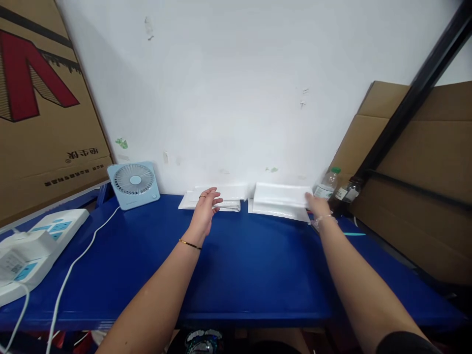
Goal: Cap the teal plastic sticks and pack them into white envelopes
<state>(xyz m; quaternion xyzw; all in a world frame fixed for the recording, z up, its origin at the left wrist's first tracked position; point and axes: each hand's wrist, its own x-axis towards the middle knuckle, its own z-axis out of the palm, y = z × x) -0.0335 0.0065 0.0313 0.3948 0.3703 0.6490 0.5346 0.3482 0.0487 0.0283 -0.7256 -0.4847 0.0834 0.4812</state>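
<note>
Two low stacks of flat white plastic mailers lie along the wall at the back of the blue table (236,265). My left hand (207,209) is in front of the left stack (230,204), its fingers loosely bent and a little apart with nothing between them. At the right stack, my right hand (317,205) pinches the right edge of the top white mailer (282,195), which is raised at a slant above the white mailers below (276,211). My right fingertips are partly hidden at that edge.
A light blue fan (134,184) and a white power strip (59,231) with cords stand at the left. Behind my right hand are a green-capped bottle (327,182) and a dark bottle (348,191). Large cardboard boxes flank both sides, and a dark metal post (405,108) slants at the right.
</note>
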